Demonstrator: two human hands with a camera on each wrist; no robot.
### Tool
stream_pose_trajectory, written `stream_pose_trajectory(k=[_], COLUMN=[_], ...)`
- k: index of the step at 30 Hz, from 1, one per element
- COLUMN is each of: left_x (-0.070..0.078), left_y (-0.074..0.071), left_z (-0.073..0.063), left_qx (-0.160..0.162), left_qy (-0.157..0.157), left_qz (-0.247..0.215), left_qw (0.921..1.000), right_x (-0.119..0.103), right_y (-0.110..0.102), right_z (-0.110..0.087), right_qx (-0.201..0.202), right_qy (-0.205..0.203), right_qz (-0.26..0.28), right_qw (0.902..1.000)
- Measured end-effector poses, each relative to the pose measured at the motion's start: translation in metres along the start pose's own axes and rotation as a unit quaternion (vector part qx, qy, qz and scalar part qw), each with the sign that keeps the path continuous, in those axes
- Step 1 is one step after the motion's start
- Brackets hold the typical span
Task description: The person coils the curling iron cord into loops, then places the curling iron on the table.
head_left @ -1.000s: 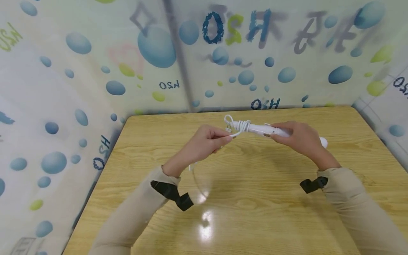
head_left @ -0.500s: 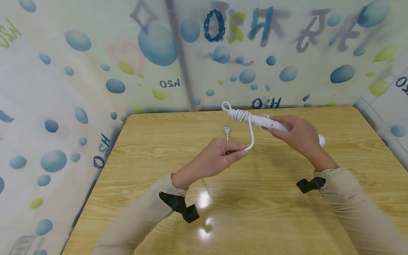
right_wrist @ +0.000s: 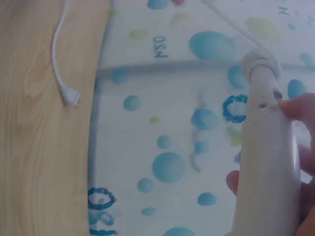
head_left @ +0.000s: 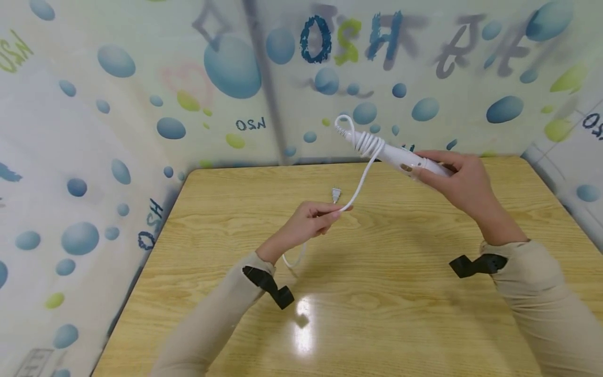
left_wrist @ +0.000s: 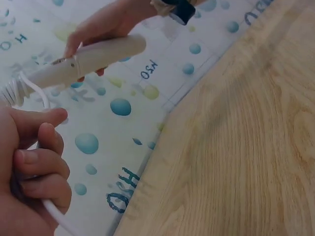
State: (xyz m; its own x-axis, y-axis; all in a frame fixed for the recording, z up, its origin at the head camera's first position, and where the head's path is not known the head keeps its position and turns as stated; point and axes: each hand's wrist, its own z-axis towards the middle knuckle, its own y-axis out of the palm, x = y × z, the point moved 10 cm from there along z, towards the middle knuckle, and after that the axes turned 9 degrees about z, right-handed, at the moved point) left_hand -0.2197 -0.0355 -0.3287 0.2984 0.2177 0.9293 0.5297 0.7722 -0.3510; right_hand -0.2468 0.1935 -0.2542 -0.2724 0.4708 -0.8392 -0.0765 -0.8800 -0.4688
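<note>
White wand (head_left: 400, 158) is up off the bench (head_left: 386, 272), tilted, cord end higher and toward the left, in front of the patterned wall (head_left: 311, 99). Right grip (head_left: 468, 183) clamped round the wand's body, thumb and fingers on opposite sides. Left grip (head_left: 303, 224) clamped on the cord (head_left: 361, 183), pinching it below the wand; cord runs slack-free between the two. Progress: part-way, I'd judge. Several close coils (head_left: 369, 144) sit around the wand near its cord end, plus a small loose loop at the tip. Left over: the stretch from coils to left grip, the hanging bend below it, and the tail with the plug (head_left: 336, 195), which seems to lie on the bench, just past the left grip, free of both. Can't tell from this moment whether coils are going on or coming off; either way, unfinished.
</note>
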Motion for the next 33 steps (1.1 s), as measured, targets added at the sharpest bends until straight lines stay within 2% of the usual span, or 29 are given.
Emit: stream_pose_trajectory(k=[6,9,11,13,16,19,21,23,26,29,33], left_x=[-0.011,-0.023,-0.031,-0.037,-0.039,-0.039,-0.039,-0.040,-0.045,-0.048,-0.053], left_y=[0.000,-0.007,-0.011,-0.013,-0.013,-0.012,-0.013,-0.016,-0.029,-0.046,-0.070], left_z=[0.018,0.024,0.025,0.026,0.021,0.017,0.017,0.021,0.030,0.039,0.046], left_qx=[0.009,0.027,0.026,0.012,-0.033,-0.070,-0.077,-0.064,-0.012,0.047,0.105], left_qy=[0.007,0.001,0.000,0.005,0.021,0.019,0.006,-0.017,-0.057,-0.080,-0.111], left_qz=[-0.071,-0.135,-0.180,-0.220,-0.262,-0.294,-0.293,-0.279,-0.231,-0.163,-0.062], left_qw=[0.9974,0.9904,0.9834,0.9755,0.9643,0.9531,0.9529,0.9582,0.9712,0.9822,0.9863], right_x=[-0.018,-0.025,-0.028,-0.029,-0.030,-0.031,-0.033,-0.034,-0.034,-0.037,-0.043], right_y=[-0.002,-0.004,-0.005,-0.009,-0.015,-0.020,-0.020,-0.019,-0.017,-0.013,-0.007], right_z=[-0.002,-0.003,-0.003,-0.003,-0.003,-0.002,-0.001,-0.001,-0.002,-0.004,-0.010], right_qx=[-0.007,-0.009,-0.012,-0.013,-0.009,-0.007,-0.009,-0.015,-0.026,-0.045,-0.080], right_qy=[-0.002,-0.002,0.000,0.009,0.022,0.028,0.028,0.031,0.036,0.024,-0.022], right_qz=[0.059,0.078,0.093,0.116,0.134,0.143,0.139,0.139,0.142,0.145,0.151], right_qw=[0.9982,0.9969,0.9956,0.9931,0.9907,0.9893,0.9898,0.9897,0.9890,0.9881,0.9851])
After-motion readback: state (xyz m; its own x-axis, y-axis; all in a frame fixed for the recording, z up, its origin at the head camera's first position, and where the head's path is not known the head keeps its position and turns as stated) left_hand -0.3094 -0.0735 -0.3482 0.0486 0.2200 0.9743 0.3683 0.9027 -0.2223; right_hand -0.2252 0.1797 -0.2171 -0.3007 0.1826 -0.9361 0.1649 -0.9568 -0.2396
